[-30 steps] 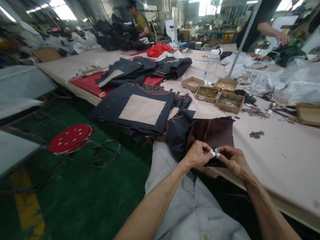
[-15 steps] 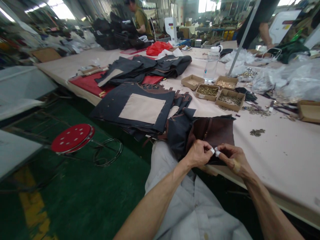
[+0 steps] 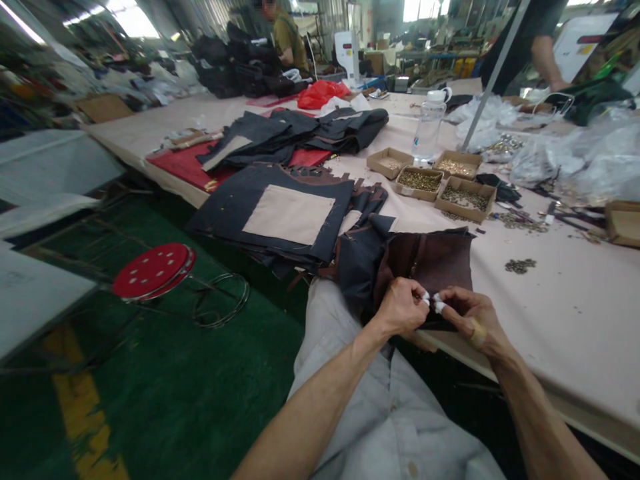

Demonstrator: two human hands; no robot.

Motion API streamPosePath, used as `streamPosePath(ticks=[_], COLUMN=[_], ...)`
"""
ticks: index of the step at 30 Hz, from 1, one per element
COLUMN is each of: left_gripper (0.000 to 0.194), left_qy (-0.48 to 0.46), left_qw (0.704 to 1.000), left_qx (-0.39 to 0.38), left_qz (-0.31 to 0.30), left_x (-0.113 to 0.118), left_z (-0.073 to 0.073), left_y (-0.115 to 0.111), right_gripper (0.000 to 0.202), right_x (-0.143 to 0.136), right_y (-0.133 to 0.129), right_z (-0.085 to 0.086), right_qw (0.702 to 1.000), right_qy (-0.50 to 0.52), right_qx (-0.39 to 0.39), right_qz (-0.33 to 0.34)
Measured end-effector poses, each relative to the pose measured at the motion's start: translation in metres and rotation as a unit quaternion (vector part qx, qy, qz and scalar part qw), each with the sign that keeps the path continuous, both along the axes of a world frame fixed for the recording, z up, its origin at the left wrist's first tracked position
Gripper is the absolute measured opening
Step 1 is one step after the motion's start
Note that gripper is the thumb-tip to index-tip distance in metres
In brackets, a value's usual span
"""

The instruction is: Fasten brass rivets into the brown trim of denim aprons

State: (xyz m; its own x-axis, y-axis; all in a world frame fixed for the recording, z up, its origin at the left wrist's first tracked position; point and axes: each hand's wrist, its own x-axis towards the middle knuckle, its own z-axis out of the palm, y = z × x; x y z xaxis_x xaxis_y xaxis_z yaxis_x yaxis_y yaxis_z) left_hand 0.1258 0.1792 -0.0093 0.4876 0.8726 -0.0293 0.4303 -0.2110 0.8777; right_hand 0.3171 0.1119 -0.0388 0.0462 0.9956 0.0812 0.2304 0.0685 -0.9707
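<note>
Plainly visible at the near edge of the pale, cloth-covered bench (image 3: 565,333) is a dark brown, smooth-faced panel (image 3: 447,257), lying behind and between the two hands. Joined to or lying against its left side is a bunched piece of dark navy fabric (image 3: 363,257); which of the two, cannot be determined.

The left hand (image 3: 404,308) and the right hand (image 3: 473,315) face each other over the panel's lower part, their tips just beside one another. White tape (image 3: 439,304) wraps fingertips on both. Each grip has thumb and forefinger bent towards each other; whether either is closed on anything cannot be told, the detail being too small.

To the left of the navy fabric is a stack of dark navy panels (image 3: 225,207), topped by a beige rectangular patch (image 3: 289,215). To the right of the brown panel lies a small heap of dark metal pieces (image 3: 520,266). Farther back, open cardboard boxes (image 3: 457,211) hold small parts, near a clear plastic bottle (image 3: 427,133).
</note>
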Motion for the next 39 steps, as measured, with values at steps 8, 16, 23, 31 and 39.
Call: streamPosePath(ticks=[8,16,23,31,39], left_gripper=[0.015,0.014,0.014,0.009,0.008], left_qy=[0.065,0.038,0.013,-0.022,-0.019], left_qw=[0.998,0.999,0.999,0.999,0.999], left_qx=[0.020,0.022,-0.046,-0.034,-0.020], left_qz=[0.012,-0.014,0.004,-0.004,-0.026], left_x=[0.006,0.002,0.003,0.002,0.000], left_z=[0.003,0.005,0.000,0.001,0.002], left_y=[0.001,0.002,0.006,0.007,0.009], right_gripper=[0.023,0.022,0.024,0.025,0.022], right_x=[0.005,0.005,0.008,-0.001,-0.002], right_y=[-0.016,-0.016,-0.016,-0.012,-0.010], right_z=[0.000,0.015,0.018,0.025,0.032], right_qw=[0.986,0.964,0.963,0.952,0.943], right_qy=[-0.149,-0.256,-0.264,-0.297,-0.316], right_qx=[-0.005,0.011,0.003,-0.070,-0.107], right_qz=[-0.071,-0.072,-0.048,-0.006,0.018])
